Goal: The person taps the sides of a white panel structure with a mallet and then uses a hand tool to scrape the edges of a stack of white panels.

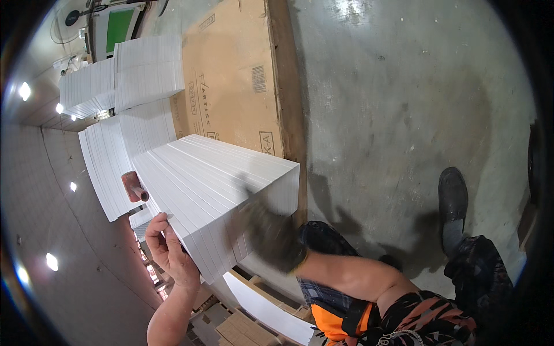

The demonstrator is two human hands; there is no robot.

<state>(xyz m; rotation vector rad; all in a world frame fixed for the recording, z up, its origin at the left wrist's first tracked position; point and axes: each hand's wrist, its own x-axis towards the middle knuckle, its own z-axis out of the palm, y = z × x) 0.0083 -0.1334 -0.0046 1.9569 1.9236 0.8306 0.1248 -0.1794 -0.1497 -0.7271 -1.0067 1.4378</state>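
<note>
My bare left hand (171, 254) is at the near left corner of a stack of white panels (213, 173). Its fingers are curled, with thumb and forefinger pinched together by the panel edge; what they hold, if anything, is too small to make out. A dark work glove covers my right hand (270, 235), which is smeared by motion against the stack's near face, so its fingers do not show clearly. Beyond my left hand, a reddish block-shaped tool with a stubby round handle (135, 187) rests on the white panels.
More white panel stacks (149, 72) stand farther off, beside a large brown cardboard carton (231, 75). Grey concrete floor (392, 92) spreads to the right, where a dark shoe (453, 196) is planted. Wooden pallet pieces (245, 328) lie low in view, near a white board (268, 308).
</note>
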